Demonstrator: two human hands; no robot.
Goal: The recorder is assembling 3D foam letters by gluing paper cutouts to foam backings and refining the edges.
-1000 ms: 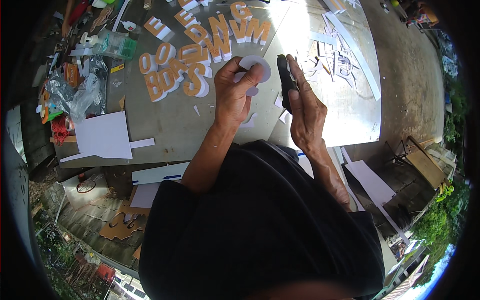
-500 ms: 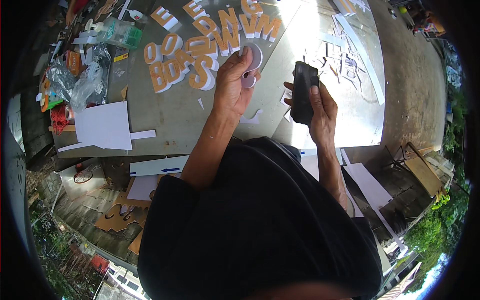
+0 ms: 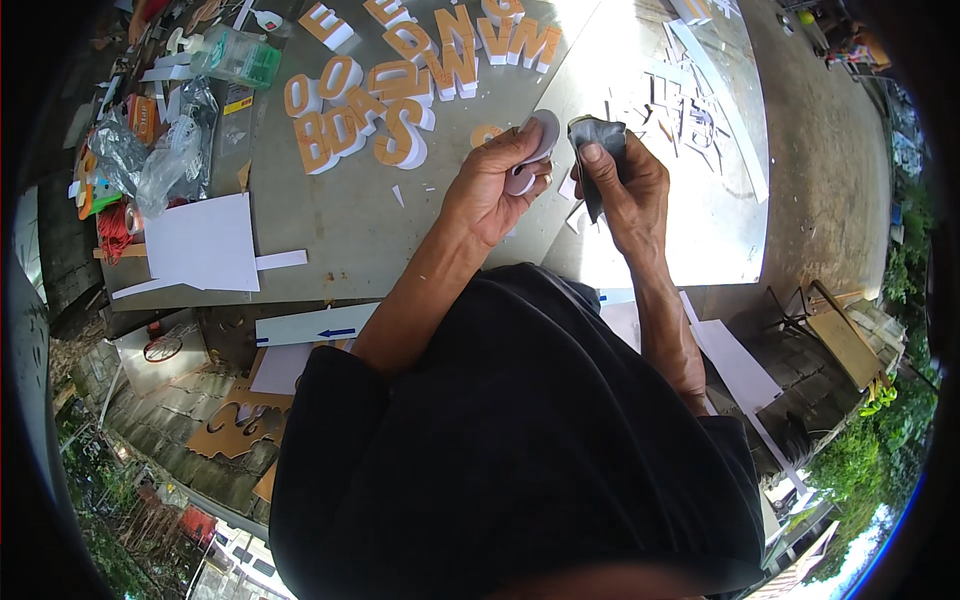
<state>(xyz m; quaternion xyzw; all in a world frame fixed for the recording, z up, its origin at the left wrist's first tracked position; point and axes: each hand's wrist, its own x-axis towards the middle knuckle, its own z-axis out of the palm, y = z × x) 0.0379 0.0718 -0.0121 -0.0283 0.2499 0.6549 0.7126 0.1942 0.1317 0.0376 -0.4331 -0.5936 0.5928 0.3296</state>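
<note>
My left hand (image 3: pixel 485 190) is closed round a curved white cut-out letter (image 3: pixel 544 138), thumb pressed on its upper curve; its exact shape is partly hidden by the fingers. Just to the right, my right hand (image 3: pixel 635 195) grips a thin, bent black sheet that looks like sandpaper (image 3: pixel 598 134), with the thumb on its face. A small gap separates the sheet from the letter. Beyond my hands, several block letters (image 3: pixel 402 140) with tan paper tops and white sides stand grouped on the grey table (image 3: pixel 330 245). Another tan-topped piece (image 3: pixel 484 134) lies partly behind my left hand.
At the left lie a white sheet (image 3: pixel 205 240), crumpled clear plastic (image 3: pixel 170 170) and a bottle of green liquid (image 3: pixel 235 58). Thin offcuts (image 3: pixel 690 115) and a long white strip (image 3: pixel 725 115) lie at the right. A wooden chair (image 3: pixel 845 345) stands beyond the table's right end.
The black sheet has turned from broad-side view and bent, and come closer to the letter. My left hand has shifted right and tilted the letter.
</note>
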